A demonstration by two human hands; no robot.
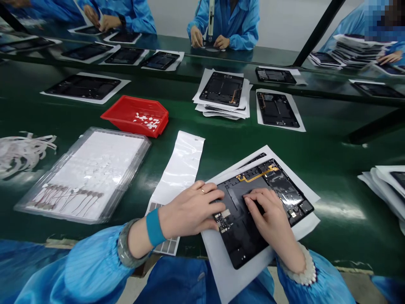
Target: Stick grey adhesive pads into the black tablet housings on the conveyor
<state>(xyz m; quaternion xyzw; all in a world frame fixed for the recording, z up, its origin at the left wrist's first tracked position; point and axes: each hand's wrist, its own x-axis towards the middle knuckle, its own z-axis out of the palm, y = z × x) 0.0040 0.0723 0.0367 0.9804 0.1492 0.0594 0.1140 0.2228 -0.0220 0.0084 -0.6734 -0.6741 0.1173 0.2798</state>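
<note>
A black tablet housing (249, 228) with an orange flex cable lies tilted on white sheets (218, 261) at the table's front edge, with a second dark panel partly under it. My left hand (193, 209) rests at the housing's left edge, beside a small circuit board (224, 221), its fingers curved and spread over the rim. Over the middle of the housing is my right hand (268, 211), thumb and forefinger pinched together; anything between them is too small or hidden to name. A white strip sheet with grey pads (182, 169) runs under my left wrist.
A red bin (115, 115) holds small white pieces. Left of me lies a clear tray (126, 181) with wired parts. Stacked housings (221, 88) stand behind, more papers (379, 185) at right. Co-workers' hands (209, 40) work across the raised shelf.
</note>
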